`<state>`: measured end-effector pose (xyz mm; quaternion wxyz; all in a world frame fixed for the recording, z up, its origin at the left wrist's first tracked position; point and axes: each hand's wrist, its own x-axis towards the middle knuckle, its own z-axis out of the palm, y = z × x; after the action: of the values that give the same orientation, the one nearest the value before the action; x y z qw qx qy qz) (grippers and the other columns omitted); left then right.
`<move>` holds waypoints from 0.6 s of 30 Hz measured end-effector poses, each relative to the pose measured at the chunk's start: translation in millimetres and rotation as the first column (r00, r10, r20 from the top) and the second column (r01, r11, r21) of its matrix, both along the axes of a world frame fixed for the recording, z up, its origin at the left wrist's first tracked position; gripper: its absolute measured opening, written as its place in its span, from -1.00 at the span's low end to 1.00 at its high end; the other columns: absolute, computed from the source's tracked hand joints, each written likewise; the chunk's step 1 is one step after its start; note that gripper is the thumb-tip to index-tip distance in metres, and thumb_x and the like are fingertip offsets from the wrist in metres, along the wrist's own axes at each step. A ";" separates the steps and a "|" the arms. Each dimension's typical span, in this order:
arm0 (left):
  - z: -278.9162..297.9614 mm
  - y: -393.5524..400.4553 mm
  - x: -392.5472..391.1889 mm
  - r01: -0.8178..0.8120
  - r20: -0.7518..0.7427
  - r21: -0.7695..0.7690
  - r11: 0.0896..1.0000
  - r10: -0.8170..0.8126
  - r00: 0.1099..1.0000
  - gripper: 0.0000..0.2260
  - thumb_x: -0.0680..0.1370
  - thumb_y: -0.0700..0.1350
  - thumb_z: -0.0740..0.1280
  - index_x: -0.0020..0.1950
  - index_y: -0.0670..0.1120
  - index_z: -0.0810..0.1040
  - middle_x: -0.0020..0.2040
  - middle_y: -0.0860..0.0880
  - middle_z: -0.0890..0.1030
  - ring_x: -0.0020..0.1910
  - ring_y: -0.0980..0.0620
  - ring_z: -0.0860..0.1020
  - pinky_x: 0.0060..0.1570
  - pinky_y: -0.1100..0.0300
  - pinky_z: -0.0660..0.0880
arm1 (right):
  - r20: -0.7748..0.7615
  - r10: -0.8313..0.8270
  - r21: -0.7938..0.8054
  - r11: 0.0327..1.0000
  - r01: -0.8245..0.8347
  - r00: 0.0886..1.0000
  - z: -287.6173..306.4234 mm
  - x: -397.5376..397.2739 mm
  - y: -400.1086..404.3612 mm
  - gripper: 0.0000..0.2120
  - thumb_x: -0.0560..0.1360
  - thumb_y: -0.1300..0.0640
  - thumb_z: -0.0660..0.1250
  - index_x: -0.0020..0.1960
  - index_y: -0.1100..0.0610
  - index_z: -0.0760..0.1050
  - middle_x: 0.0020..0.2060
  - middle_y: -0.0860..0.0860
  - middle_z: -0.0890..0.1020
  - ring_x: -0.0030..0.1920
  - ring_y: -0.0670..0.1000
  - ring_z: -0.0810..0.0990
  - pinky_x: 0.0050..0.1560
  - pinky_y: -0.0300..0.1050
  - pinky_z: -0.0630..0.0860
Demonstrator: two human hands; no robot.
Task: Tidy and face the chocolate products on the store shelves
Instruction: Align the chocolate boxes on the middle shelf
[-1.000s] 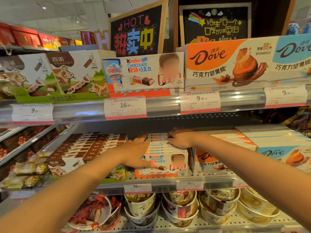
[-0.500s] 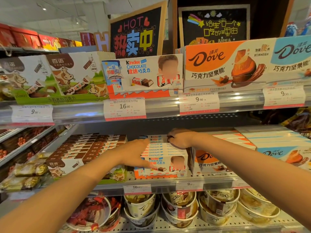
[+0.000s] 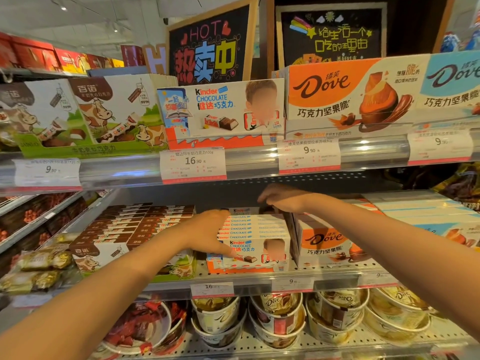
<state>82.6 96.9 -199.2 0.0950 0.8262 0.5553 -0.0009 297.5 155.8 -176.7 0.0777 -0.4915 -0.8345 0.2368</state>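
- The stack of Kinder chocolate boxes [image 3: 255, 236] is being kept on the middle shelf [image 3: 335, 278], standing between the brown cow-print boxes [image 3: 124, 229] and the orange Dove boxes [image 3: 327, 242], with its front box facing outward near the shelf edge.
- The left side of the stack is being touched by the left hand [image 3: 207, 236], whose fingers are being held straight and relaxed rather than wrapped around anything.
- The back of the stack is being reached over by the right hand [image 3: 281, 200], with the fingers being curled downward; whether a rear box is actually being gripped cannot be told, since the fingertips are being hidden behind the top box.
- A sideways push from the left hand is being judged as the main risk: the stack could be shoved against the Dove boxes and the row beside it knocked out of line.
- A pull from behind is being judged as a second risk: the front box is lying close to the shelf lip, so it could be tipped over the price tag [image 3: 211, 289] and dropped onto the round chocolate tubs [image 3: 280, 317] on the shelf below.
- The upper boxes, being loosely layered, could be slid apart and their faces left crooked if only one side is being pressed.
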 end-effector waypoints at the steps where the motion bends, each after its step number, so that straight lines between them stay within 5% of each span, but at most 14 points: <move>1: -0.1 0.3 -0.1 0.007 -0.006 0.007 1.000 -0.007 1.000 -0.37 0.35 0.23 0.45 0.29 0.03 0.31 0.19 0.06 0.47 0.12 0.09 0.46 0.09 0.17 0.48 | 0.033 -0.018 0.011 1.000 0.018 0.999 -0.3 -0.4 -0.4 -0.66 0.63 0.17 0.04 0.38 0.13 0.35 0.33 0.06 0.40 0.35 0.08 0.35 0.26 -0.16 0.26; 4: 0.4 -2.0 0.1 -0.004 -0.005 0.005 1.000 0.004 1.000 -0.40 0.33 0.26 0.44 0.24 0.03 0.34 0.12 0.08 0.47 0.05 0.12 0.46 0.03 0.18 0.49 | 0.144 -0.011 0.021 1.000 0.008 0.990 -6.1 -4.7 0.1 -0.62 0.63 0.13 0.03 0.44 0.09 0.25 0.38 0.06 0.36 0.34 0.06 0.34 0.27 -0.11 0.27; 8: 1.2 -4.1 1.6 -0.010 -0.011 0.050 0.999 0.011 1.000 -0.39 0.33 0.26 0.44 0.25 0.03 0.33 0.07 0.09 0.40 0.03 0.13 0.40 -0.03 0.24 0.42 | 0.144 0.015 0.012 1.000 -0.017 0.989 -13.8 -11.0 3.2 -0.75 0.62 0.11 0.06 0.15 0.09 0.47 0.09 0.05 0.54 0.01 -0.01 0.48 -0.02 -0.21 0.35; 12: 1.6 -3.5 1.3 -0.007 -0.015 0.069 0.998 0.008 1.000 -0.41 0.32 0.26 0.45 0.22 0.06 0.33 0.06 0.07 0.36 0.03 0.13 0.35 -0.04 0.24 0.40 | 0.208 0.012 0.104 0.994 -0.034 0.978 -19.1 -14.6 2.3 -0.64 0.63 0.02 0.04 0.40 0.05 0.31 0.35 0.03 0.40 0.33 0.11 0.37 0.31 -0.06 0.26; 15: 1.8 -4.0 1.9 -0.013 -0.022 0.058 0.998 0.014 1.000 -0.37 0.32 0.27 0.44 0.25 0.05 0.32 0.09 0.06 0.36 0.09 0.10 0.37 -0.01 0.22 0.42 | 0.125 0.025 0.106 0.994 -0.038 0.992 -20.3 -19.4 1.6 -0.74 0.62 0.04 0.06 0.21 0.04 0.44 0.19 0.05 0.52 0.19 0.08 0.47 0.26 -0.07 0.35; 18: 1.1 -4.1 1.8 -0.031 -0.055 0.045 0.999 0.033 0.998 -0.27 0.31 0.28 0.44 0.35 0.02 0.27 0.36 -0.02 0.30 0.35 -0.06 0.28 0.25 0.02 0.39 | 0.114 0.014 0.035 0.999 -0.018 0.993 -12.0 -19.0 -4.2 -0.70 0.64 0.01 0.04 0.21 0.11 0.44 0.21 0.07 0.51 0.18 0.08 0.46 0.26 -0.11 0.32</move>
<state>84.3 92.8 -198.1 0.0613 0.8188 0.5707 -0.0100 278.5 151.6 -188.7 0.0371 -0.4960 -0.8456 0.1939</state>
